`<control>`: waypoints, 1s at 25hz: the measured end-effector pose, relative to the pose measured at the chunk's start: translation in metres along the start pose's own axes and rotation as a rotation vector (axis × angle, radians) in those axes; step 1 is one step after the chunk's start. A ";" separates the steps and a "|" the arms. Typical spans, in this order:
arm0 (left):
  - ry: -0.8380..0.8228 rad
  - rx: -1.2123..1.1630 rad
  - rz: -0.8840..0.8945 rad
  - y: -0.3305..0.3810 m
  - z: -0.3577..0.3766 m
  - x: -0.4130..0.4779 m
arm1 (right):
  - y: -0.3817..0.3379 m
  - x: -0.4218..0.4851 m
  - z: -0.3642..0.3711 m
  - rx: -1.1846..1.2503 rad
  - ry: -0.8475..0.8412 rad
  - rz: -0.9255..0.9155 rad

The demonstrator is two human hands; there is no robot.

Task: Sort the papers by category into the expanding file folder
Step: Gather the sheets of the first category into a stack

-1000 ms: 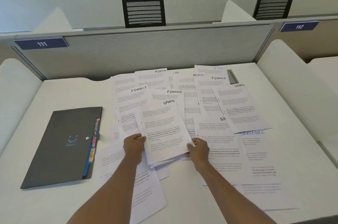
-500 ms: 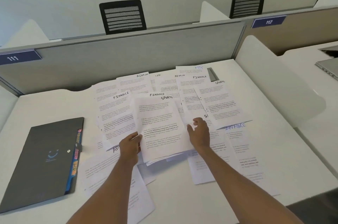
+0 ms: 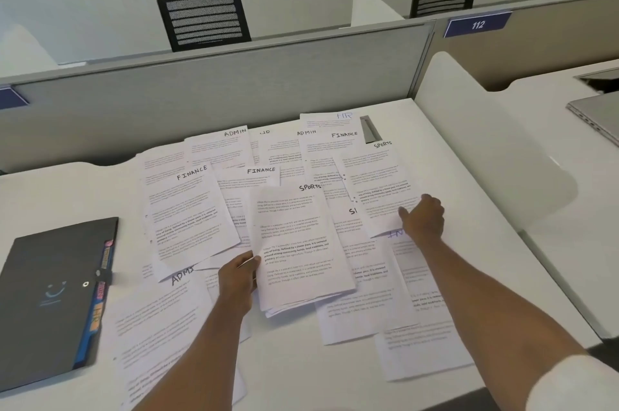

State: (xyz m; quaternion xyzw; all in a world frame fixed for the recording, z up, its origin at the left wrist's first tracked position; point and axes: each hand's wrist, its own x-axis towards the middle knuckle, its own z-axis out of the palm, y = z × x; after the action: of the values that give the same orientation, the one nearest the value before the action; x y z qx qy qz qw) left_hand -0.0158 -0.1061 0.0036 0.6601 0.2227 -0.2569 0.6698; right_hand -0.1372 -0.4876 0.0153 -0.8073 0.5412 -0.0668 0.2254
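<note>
Printed papers lie spread across the white desk (image 3: pixel 301 360), hand-labelled ADMIN, FINANCE, SPORTS and HR. My left hand (image 3: pixel 238 278) grips the left edge of a small stack of papers topped by a SPORTS sheet (image 3: pixel 298 243), near the desk's middle. My right hand (image 3: pixel 422 218) has reached right and rests on the lower corner of another SPORTS sheet (image 3: pixel 378 186); whether its fingers pinch the sheet is unclear. The dark grey expanding file folder (image 3: pixel 50 293) lies shut at the left, coloured tabs showing along its right edge.
A grey partition (image 3: pixel 217 92) walls off the back of the desk, with black chairs (image 3: pixel 202 16) behind it. A white side divider (image 3: pixel 475 142) stands on the right. Beyond it lies a grey laptop (image 3: pixel 596 115) on the neighbouring desk.
My right hand left the stack's right edge and moved up and right onto the far SPORTS sheet. My left hand kept its hold on the stack. The view swung to the right.
</note>
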 end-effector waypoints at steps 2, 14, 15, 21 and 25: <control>0.008 0.015 -0.007 -0.005 0.003 -0.001 | 0.008 0.015 -0.004 -0.054 -0.032 0.026; 0.036 0.108 0.010 -0.013 0.012 -0.001 | 0.016 0.046 -0.005 -0.086 -0.135 0.144; 0.036 0.111 0.012 -0.013 0.012 -0.001 | 0.014 0.047 -0.006 0.000 -0.144 0.188; 0.042 0.143 0.020 -0.016 0.007 0.002 | 0.001 0.042 -0.023 0.415 -0.038 0.153; 0.033 0.155 0.025 -0.017 0.007 0.004 | -0.010 0.020 -0.028 0.891 -0.075 0.285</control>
State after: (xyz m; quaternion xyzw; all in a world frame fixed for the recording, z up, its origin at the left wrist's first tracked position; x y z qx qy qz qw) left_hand -0.0240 -0.1128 -0.0118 0.7169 0.2050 -0.2542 0.6160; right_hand -0.1304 -0.5103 0.0420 -0.5513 0.5568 -0.2320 0.5764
